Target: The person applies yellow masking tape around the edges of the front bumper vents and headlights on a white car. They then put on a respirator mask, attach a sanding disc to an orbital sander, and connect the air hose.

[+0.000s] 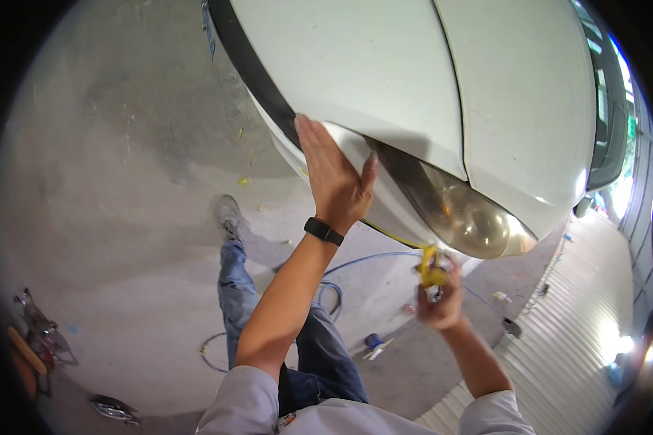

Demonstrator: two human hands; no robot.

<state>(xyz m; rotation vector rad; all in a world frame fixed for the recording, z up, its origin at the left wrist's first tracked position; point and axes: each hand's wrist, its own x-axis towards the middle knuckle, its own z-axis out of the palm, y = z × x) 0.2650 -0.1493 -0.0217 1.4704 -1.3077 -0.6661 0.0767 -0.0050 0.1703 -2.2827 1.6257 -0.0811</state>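
My left hand (334, 170) lies flat on the white front bumper (392, 192) of a car, between the dark trim strip and the headlight (464, 210). Its fingers are stretched out and the thumb stands apart, with a black band on the wrist. Below the headlight, my right hand (444, 297) is closed around yellow tape (433, 267), apparently a roll, partly hidden by the fingers. A thin yellow line runs along the bumper's lower edge toward that tape. The headlight lens looks yellowed and hazy.
The white hood (515, 94) fills the upper right. A blue hose (355, 262) loops over the concrete floor behind my legs. A blue object (374, 341) lies near my feet. Corrugated pale sheeting (559, 304) stands at right; metal parts (42, 330) lie at far left.
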